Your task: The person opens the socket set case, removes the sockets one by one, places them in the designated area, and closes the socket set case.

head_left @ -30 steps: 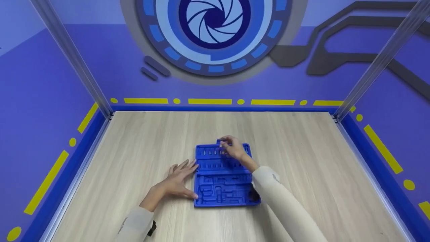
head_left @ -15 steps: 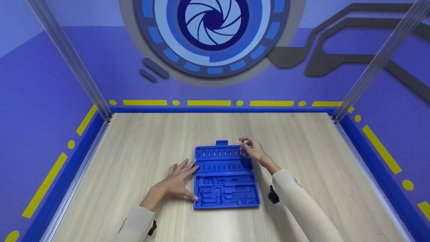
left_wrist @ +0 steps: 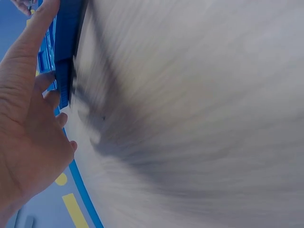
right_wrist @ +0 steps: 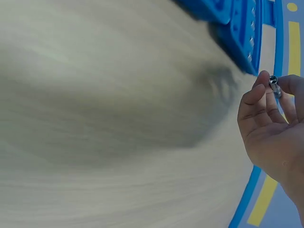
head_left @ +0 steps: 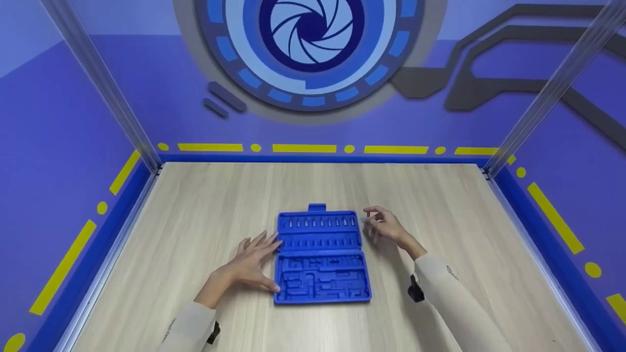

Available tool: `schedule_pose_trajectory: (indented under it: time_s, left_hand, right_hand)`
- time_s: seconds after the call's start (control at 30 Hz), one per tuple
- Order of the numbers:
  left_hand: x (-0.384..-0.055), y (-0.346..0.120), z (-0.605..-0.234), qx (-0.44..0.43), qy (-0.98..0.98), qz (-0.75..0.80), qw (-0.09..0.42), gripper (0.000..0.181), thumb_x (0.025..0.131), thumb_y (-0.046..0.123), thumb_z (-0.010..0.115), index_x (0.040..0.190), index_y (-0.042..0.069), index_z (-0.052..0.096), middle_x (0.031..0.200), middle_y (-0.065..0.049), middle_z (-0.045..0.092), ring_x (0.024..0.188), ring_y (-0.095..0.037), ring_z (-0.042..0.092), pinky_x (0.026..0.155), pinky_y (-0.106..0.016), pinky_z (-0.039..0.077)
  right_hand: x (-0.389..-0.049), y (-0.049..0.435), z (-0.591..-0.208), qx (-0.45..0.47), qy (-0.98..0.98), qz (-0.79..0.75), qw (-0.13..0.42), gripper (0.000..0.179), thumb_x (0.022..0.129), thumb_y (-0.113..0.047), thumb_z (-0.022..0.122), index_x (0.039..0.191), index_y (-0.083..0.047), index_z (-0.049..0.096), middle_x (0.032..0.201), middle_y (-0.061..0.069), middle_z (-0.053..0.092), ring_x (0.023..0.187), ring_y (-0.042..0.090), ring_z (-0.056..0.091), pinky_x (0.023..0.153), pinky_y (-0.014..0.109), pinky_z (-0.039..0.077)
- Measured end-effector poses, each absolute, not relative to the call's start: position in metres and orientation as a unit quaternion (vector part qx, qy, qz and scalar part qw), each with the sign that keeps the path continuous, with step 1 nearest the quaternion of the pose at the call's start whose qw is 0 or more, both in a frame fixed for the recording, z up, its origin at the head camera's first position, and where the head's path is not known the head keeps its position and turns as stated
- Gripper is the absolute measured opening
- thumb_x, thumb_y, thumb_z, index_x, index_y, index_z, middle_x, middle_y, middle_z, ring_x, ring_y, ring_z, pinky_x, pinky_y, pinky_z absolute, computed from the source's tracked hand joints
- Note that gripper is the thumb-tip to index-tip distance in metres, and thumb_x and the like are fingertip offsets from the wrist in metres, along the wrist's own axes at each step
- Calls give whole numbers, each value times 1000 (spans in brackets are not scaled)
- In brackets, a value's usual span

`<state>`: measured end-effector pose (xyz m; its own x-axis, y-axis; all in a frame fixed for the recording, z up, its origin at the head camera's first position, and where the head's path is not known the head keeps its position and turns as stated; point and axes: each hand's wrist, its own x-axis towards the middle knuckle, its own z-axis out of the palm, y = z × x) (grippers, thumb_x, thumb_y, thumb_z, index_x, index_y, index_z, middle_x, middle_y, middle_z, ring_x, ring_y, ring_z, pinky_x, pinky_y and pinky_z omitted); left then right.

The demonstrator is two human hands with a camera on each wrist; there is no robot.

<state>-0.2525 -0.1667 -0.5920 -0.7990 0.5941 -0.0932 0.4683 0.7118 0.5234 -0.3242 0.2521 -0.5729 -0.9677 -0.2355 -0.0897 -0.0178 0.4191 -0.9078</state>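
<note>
Metal piece (right_wrist: 274, 86), one; case (head_left: 320, 251), one

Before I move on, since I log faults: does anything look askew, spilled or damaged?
Nothing stands out: the blue tool case lies open on the wood-grain table, its small metal bits in a row, and the right hand pinches a metal socket.

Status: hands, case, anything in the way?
Left hand touching left edge of blue case. Right hand pinching small metal socket, off case's right side. Case open, metal pieces rowed in far half. Nothing seen blocking right hand.
</note>
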Motion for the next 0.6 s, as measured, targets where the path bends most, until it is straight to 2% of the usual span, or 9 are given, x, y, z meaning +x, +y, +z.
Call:
schedule_pose_trajectory:
  time_s: [0.13, 0.3, 0.43, 0.6]
  left_hand:
    - [-253, -168, -593, 289, 916, 248, 128, 126, 63, 60, 91, 161, 10, 31, 172, -13, 16, 157, -49, 8, 121, -75, 4]
    - [-253, -166, -594, 290, 914, 253, 129, 126, 63, 62, 90, 161, 11, 30, 172, -13, 15, 157, -49, 8, 121, -75, 4]
    - [-251, -167, -594, 288, 911, 263, 134, 125, 63, 60, 91, 161, 10, 30, 172, -13, 16, 157, -49, 7, 120, -75, 4]
    - [-251, -167, -593, 285, 911, 265, 133, 126, 63, 59, 92, 161, 10, 30, 172, -12, 15, 158, -48, 6, 121, -75, 3]
  right_hand:
    - [-322, 259, -576, -104, 838, -527, 99, 42, 98, 3, 59, 137, 14, 50, 93, 26, 65, 71, 17, 64, 58, 25, 53]
    - [-318, 265, -581, -139, 862, -480, 87, 41, 94, 6, 63, 133, 16, 53, 94, 25, 64, 82, 23, 66, 63, 19, 49]
    - [-315, 269, -588, -162, 879, -441, 80, 38, 91, 7, 66, 127, 16, 58, 92, 27, 67, 80, 25, 67, 62, 18, 48]
    - [-314, 270, -596, -171, 895, -409, 52, 36, 90, 3, 71, 124, 13, 63, 97, 26, 69, 84, 25, 65, 70, 21, 50]
